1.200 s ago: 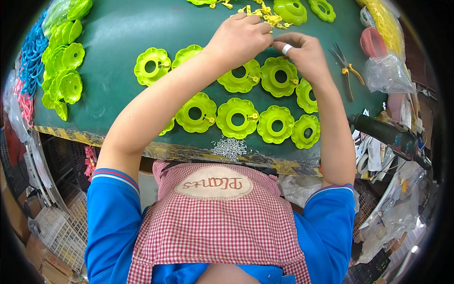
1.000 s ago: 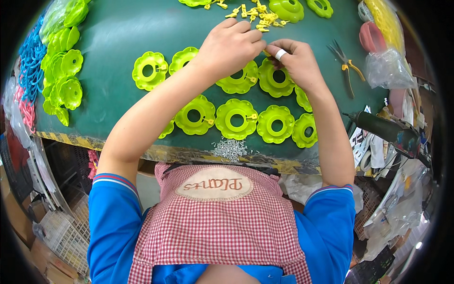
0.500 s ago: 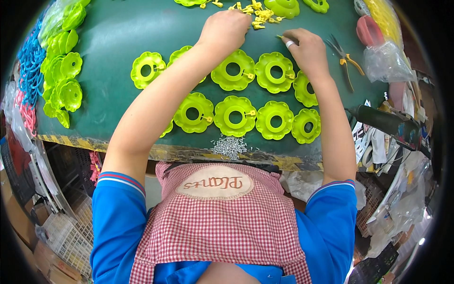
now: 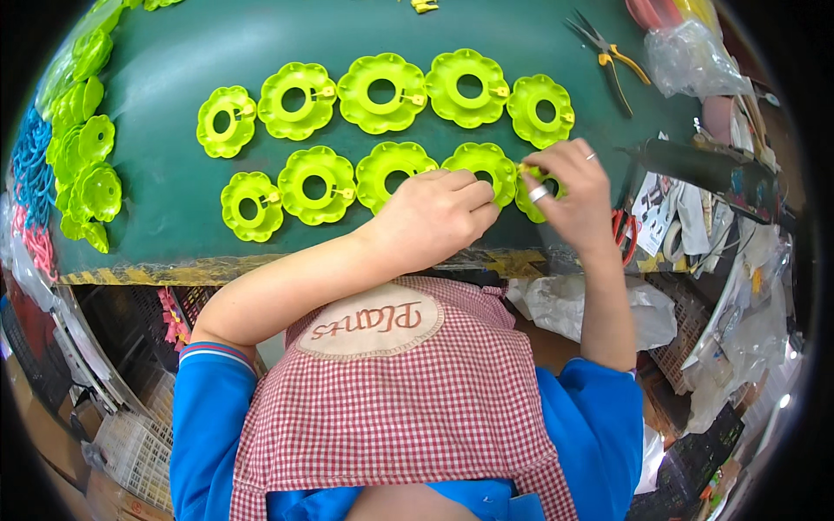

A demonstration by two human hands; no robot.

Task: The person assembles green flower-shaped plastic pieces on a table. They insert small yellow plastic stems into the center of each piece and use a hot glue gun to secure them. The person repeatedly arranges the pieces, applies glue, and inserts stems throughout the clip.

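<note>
Two rows of lime-green flower-shaped plastic rings lie on a dark green table (image 4: 174, 182), five in the far row and five in the near row. The right hand (image 4: 569, 187) is curled shut, its fingertips pinching a small yellow clip (image 4: 526, 168) at the edge of the rightmost ring of the near row (image 4: 532, 195), which sits mostly hidden under that hand near the table's near edge. The left hand (image 4: 434, 217) is loosely closed, its fingers resting on the near side of the neighbouring ring (image 4: 480, 165), just left of the right hand; whether it grips anything cannot be told. Several rings already carry a yellow clip on their right side, such as the middle ring of the far row (image 4: 382, 91). A pair of pliers with yellow handles (image 4: 608, 56) lies far right on the table, beside a clear plastic bag (image 4: 691, 61). More green rings are stacked at the left edge (image 4: 87, 165), next to a heap of blue pieces (image 4: 30, 169).
</note>
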